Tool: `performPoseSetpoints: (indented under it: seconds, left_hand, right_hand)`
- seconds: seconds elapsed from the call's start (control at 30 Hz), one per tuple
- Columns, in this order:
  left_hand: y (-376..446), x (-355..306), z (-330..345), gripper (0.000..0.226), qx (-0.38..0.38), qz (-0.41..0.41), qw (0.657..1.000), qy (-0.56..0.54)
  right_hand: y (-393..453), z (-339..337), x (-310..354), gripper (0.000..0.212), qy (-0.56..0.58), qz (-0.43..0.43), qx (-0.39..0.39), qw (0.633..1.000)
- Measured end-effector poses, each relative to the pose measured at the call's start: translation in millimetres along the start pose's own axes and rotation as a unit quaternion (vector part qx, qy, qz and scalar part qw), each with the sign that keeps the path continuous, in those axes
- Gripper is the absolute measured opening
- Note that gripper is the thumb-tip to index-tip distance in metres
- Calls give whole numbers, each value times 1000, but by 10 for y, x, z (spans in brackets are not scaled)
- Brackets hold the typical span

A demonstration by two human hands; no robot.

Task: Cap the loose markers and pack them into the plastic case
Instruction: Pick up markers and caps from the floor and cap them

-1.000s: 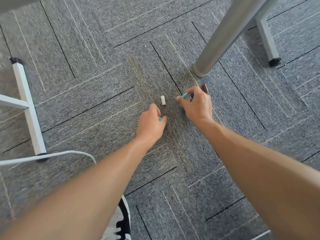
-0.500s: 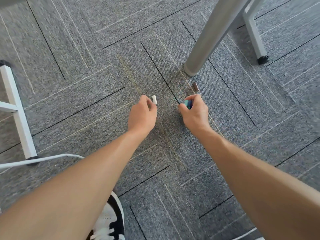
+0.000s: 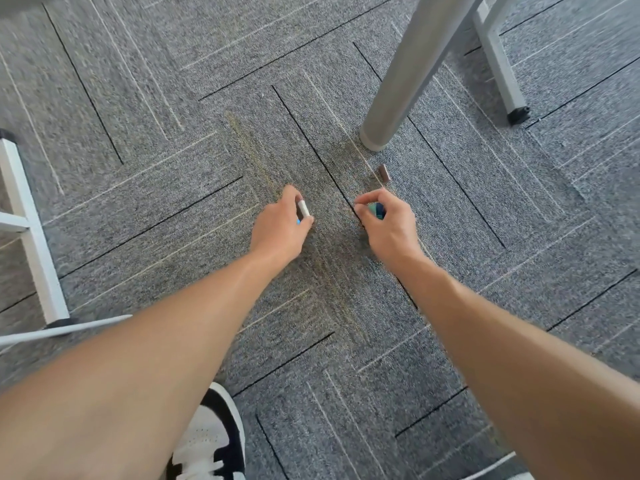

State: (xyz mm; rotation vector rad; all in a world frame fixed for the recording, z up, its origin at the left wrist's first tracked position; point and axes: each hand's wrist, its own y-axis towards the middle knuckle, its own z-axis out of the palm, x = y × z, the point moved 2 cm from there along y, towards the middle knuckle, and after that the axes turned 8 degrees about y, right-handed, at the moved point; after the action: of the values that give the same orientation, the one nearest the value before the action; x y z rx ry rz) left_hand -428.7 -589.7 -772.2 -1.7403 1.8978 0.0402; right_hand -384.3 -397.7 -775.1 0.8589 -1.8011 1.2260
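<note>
Now your left hand (image 3: pixel 280 225) pinches a white cap (image 3: pixel 303 208), your right hand (image 3: pixel 386 223) grips teal-and-blue caps (image 3: pixel 376 210). Just beyond the right, a brown cap (image 3: pixel 384 172) lies on carpet (image 3: pixel 173 98): light, stiff, probably rolls; pinch its sides.

Carpet (image 3: pixel 450 271): grey tiles, herringbone layout, thin black and pale cream lines. Cap (image 3: pixel 303 208) in left hand (image 3: pixel 278 225): white; a blue speck shows beneath it. Caps (image 3: pixel 376 209) in right hand (image 3: pixel 388 225): teal and dark blue. Loose cap (image 3: pixel 384 172) on carpet: brown. Table leg (image 3: pixel 412 74): light grey. Frame (image 3: pixel 31 237): white, black feet. Shoe (image 3: pixel 211 441): white and black.
</note>
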Motion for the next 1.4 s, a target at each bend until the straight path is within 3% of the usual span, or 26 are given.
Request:
performPoseSetpoints:
  seconds: [0.3,0.4,0.53,0.9,1.13,1.4]
  left_hand:
    - [-68,-168,56,25,-10,-16,998,-67]
    - [-74,-271,81,26,-21,-24,995,-90]
    - [-74,-350,116,26,-20,-25,995,-97]
    - [-64,-318,55,26,-19,-14,992,-126]
    - [-346,-387,-125,27,-11,-10,988,-153]
    - [-1586,-827,-1041,27,-71,-76,990,-100]
  right_hand:
    - [182,-209,-31,10,-62,-27,-59,996]
    - [273,-295,11,32,-103,-33,-100,989]
    - [415,-348,58,41,-144,-32,-132,980]
    - [573,-245,138,15,-227,-32,-160,960]
    - [-63,-343,210,11,-90,-35,-121,988]
    - [-1594,-640,1194,15,-81,-21,-91,992]
